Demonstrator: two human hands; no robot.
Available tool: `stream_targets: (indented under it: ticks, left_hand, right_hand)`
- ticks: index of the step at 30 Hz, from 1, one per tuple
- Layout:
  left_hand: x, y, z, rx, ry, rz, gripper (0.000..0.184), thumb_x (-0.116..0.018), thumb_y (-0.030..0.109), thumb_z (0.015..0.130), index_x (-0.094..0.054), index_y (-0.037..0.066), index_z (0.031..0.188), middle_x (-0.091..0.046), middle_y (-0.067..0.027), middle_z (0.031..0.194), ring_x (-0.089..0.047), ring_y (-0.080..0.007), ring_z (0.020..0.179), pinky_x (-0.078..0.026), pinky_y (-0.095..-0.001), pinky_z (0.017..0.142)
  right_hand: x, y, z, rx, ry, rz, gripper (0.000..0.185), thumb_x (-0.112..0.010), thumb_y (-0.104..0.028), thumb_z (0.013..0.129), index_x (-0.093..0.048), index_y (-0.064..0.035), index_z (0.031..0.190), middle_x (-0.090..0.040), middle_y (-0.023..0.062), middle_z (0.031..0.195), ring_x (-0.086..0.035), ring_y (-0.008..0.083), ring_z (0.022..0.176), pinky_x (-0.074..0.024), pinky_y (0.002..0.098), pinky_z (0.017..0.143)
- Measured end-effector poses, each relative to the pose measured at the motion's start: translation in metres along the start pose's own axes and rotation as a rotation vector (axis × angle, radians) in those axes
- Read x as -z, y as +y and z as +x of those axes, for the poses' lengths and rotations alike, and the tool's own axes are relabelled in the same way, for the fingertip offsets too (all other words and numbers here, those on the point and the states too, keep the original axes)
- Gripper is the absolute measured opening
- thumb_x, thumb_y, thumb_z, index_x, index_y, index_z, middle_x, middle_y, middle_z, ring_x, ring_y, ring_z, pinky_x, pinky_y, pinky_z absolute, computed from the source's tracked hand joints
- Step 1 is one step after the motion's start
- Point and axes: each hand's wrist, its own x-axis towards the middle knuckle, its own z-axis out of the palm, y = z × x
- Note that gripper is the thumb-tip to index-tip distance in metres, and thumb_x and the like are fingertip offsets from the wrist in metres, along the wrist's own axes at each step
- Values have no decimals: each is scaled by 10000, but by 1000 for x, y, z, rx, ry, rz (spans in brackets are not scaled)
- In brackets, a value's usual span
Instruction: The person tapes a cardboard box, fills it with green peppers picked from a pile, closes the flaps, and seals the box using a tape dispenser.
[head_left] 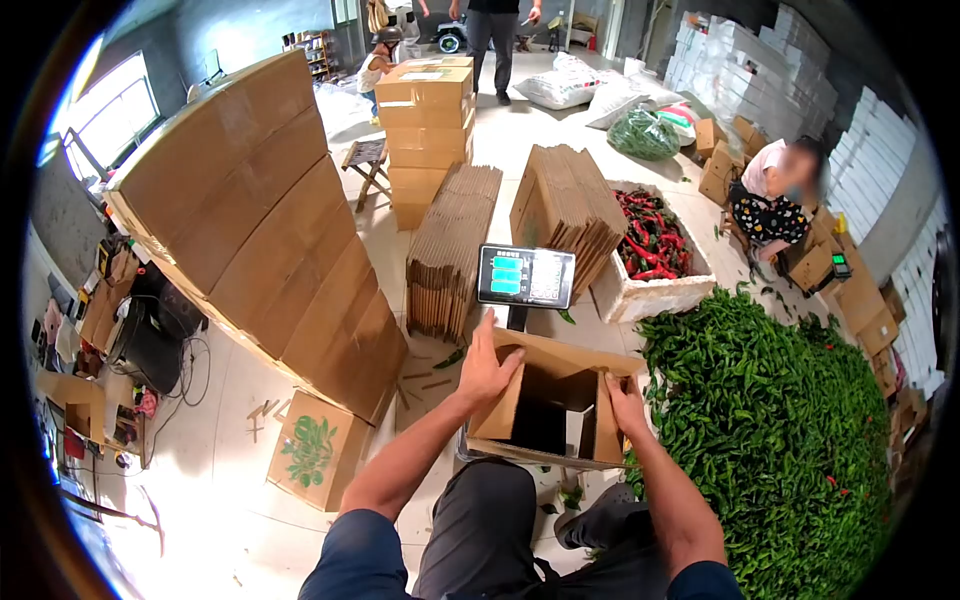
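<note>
An open cardboard box (555,455) stands in front of my knees, its inside dark and seemingly bare. My left hand (487,368) is at the box's left wall, fingers stretched toward the scale display, thumb over the top edge. My right hand (625,408) grips the right side of the box at its flap. Just beyond the box rises a scale display (526,276) with lit green-blue panels. A large heap of green peppers (765,430) lies to the right of the box.
Tall stacked cartons (270,230) lean at left, above a carton with a leaf print (317,450). Folded cardboard (453,250) and a foam box of red peppers (655,300) stand ahead. A person (775,195) crouches at right; others are at the back.
</note>
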Motion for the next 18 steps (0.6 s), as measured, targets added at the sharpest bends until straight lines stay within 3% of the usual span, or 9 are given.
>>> stream_targets:
  ticks: [2,3,5,7,9,10,13,16,18]
  left_hand:
    - [13,12,6,-280,99,390,879,-787,383,810,-362,204,1558,-332,-159,1585,-261,-425,1478,-232,-701,1123]
    - [-43,34,-18,-293,120,422,853,-787,376,804,-393,190,1537,-344,-163,1573,-268,-419,1475,-240,-701,1116]
    - [-23,33,-10,-458,87,766,804,-786,360,791,-455,162,1497,-368,-171,1549,-281,-408,1470,-255,-700,1102]
    - [12,35,-2,-468,26,816,745,-782,340,789,-501,151,1452,-432,-164,1487,-315,-393,1461,-261,-693,1102]
    - [14,28,-4,-496,2,825,727,-783,330,782,-518,141,1432,-477,-163,1443,-351,-398,1443,-266,-692,1099]
    - [14,26,-5,-606,85,834,690,-776,307,772,-554,59,1376,-573,-170,1320,-456,-403,1369,-282,-678,1098]
    - [13,26,-15,-778,94,827,605,-763,275,765,-598,-18,1268,-627,-180,1200,-549,-395,1266,-314,-639,1097]
    - [20,28,-17,-838,41,804,519,-736,271,784,-620,-36,1187,-642,-168,1114,-599,-364,1164,-390,-542,1067]
    - [26,7,-33,-861,-237,883,489,-714,290,808,-626,-25,1173,-644,-159,1090,-610,-342,1115,-428,-485,1022]
  right_hand:
    - [-12,1,-2,-63,-62,131,563,-749,-333,931,-512,-47,1354,-643,133,1244,-612,246,1127,-466,355,990]
    - [56,-13,-12,-44,-47,-68,569,-758,-342,920,-522,-42,1342,-651,134,1230,-620,249,1115,-472,357,982]
    - [26,0,-2,34,-36,-150,581,-775,-359,899,-541,-32,1317,-668,135,1201,-635,253,1090,-485,361,967]
    - [-15,4,-1,75,24,-263,635,-819,-386,835,-565,-28,1294,-687,170,1179,-658,284,1086,-504,383,957]
    - [-18,-3,-3,51,67,-399,546,-820,-289,850,-589,7,1246,-702,159,1159,-669,242,1043,-508,355,936]
    - [-19,-1,0,66,64,-365,542,-822,-292,849,-596,8,1239,-705,161,1159,-668,240,1045,-508,355,938]
    - [-12,2,-2,99,38,-314,546,-818,-289,856,-589,9,1251,-704,160,1162,-664,235,1047,-507,355,945]
    - [-6,10,-4,154,28,-281,572,-804,-286,869,-549,9,1287,-689,143,1140,-658,252,1032,-507,359,955]
    - [-6,59,10,236,63,-200,569,-799,-319,864,-553,10,1258,-691,126,1082,-659,296,1003,-507,366,967]
